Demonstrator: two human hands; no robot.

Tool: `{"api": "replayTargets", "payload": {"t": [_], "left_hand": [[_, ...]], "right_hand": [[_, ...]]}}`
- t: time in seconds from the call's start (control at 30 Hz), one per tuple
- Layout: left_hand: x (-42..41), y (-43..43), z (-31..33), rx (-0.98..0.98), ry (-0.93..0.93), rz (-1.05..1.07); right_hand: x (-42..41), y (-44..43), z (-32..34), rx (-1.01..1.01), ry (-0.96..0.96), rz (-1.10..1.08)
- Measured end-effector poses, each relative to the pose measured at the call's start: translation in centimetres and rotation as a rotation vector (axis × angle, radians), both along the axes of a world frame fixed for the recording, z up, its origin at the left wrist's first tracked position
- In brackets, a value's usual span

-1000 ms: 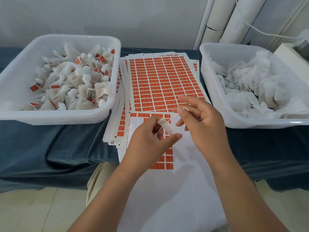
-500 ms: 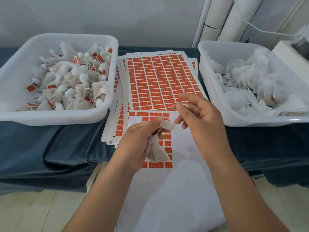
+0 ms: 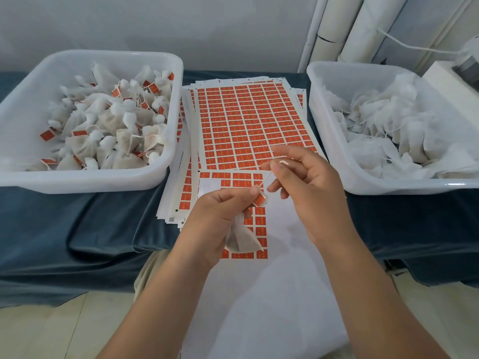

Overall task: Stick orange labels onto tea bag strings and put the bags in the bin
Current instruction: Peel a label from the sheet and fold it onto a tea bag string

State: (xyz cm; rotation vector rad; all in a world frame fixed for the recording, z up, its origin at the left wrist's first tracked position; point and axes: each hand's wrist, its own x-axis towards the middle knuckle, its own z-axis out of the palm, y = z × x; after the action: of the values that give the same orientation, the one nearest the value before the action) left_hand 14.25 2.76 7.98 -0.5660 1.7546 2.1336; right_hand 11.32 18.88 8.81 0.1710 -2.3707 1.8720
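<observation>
My left hand (image 3: 215, 216) pinches an orange label (image 3: 260, 199) at its fingertips, and a white tea bag (image 3: 242, 238) hangs below its palm. A thin white string (image 3: 267, 178) runs from the label up to my right hand (image 3: 308, 187), which pinches the string's end between thumb and forefinger. Both hands hover over a partly used label sheet (image 3: 241, 177) lying on a white sheet over my lap. A full stack of orange label sheets (image 3: 248, 123) lies behind it. The left white bin (image 3: 85, 181) holds labelled tea bags. The right white bin (image 3: 326, 130) holds unlabelled bags.
The bins and sheets sit on a dark blue cloth (image 3: 77, 229) covering the table. White pipes (image 3: 344, 29) run up the wall at the back right. A white box (image 3: 451, 79) with a cable stands beyond the right bin.
The tea bag has dropped from my left fingertips to hang below the palm. An orange label now shows at my left fingertips, on the string stretched toward my right hand.
</observation>
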Motion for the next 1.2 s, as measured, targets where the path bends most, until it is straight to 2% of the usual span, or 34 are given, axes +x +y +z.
{"api": "replayTargets", "payload": {"t": [0.73, 0.83, 0.93, 1.0, 1.2], "left_hand": [[0.3, 0.8, -0.1, -0.124, 0.065, 0.044], [0.2, 0.8, -0.7, -0.146, 0.138, 0.111], [0.2, 0.6, -1.3, -0.177, 0.212, 0.150], [0.3, 0.6, -1.6, -0.164, 0.232, 0.154], [0.4, 0.4, -1.5, -0.017, 0.135, 0.108]], "right_hand": [[0.1, -0.2, -0.2, -0.047, -0.004, 0.013], [0.3, -0.6, -0.7, -0.057, -0.123, 0.023], [1.2, -1.1, -2.2, 0.094, -0.258, 0.096], [1.8, -1.7, -3.0, 0.162, -0.215, 0.168], [2.0, -2.1, -3.1, 0.147, -0.058, 0.209]]}}
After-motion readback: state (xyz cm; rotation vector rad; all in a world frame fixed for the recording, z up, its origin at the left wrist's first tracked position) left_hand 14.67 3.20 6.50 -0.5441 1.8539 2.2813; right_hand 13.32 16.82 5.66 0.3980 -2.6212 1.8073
